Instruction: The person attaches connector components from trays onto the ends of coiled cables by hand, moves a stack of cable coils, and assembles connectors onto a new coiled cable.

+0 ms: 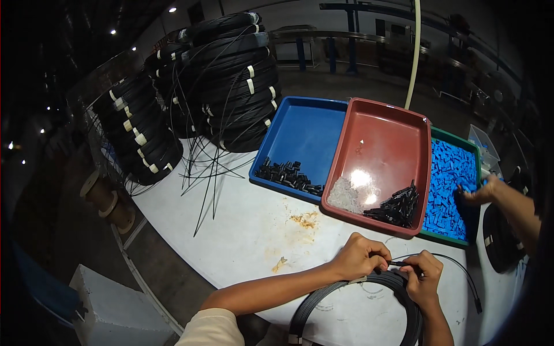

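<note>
Above a coil of black cable (313,304) on the white table, my two hands are close together. A thin black cable end with a slim black fitting (398,263) spans the short gap between them. My left hand (362,257) pinches one side of it with thumb and fingers. From the other side my right hand (424,273) grips the black fitting, its fingertips partly hiding it. A loose length of cable (461,269) arcs past my right hand and ends in a black tip (478,305).
Beyond my hands sit a blue tray (314,106) with black parts, a red tray (384,138) with clear and black parts, and a green tray (444,239) of blue pieces. Another person's hand (485,191) reaches there. Stacked cable coils (234,81) stand back left.
</note>
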Available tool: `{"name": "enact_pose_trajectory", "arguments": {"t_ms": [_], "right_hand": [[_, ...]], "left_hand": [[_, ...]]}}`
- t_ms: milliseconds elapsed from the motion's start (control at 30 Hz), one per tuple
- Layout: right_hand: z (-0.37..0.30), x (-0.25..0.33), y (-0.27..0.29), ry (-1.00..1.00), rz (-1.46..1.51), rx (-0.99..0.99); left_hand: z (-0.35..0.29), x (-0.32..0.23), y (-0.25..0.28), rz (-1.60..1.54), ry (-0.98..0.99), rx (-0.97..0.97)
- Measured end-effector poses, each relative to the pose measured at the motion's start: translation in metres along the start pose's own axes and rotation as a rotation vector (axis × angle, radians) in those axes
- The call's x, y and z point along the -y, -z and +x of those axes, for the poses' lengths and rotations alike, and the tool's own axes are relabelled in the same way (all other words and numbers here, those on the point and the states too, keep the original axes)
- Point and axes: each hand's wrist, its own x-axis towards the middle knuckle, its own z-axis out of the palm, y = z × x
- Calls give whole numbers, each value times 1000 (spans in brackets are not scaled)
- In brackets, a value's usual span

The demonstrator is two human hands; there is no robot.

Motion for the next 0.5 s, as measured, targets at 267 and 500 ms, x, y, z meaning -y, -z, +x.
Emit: {"name": "enact_pose_trajectory", "arguments": {"t_ms": [267, 500], "right_hand": [[-1, -1, 0, 20, 5, -14], [0, 2, 2, 49, -20, 1]], "left_hand": [[1, 1, -1, 10, -8, -18], [0, -1, 0, 39, -35, 5]]}}
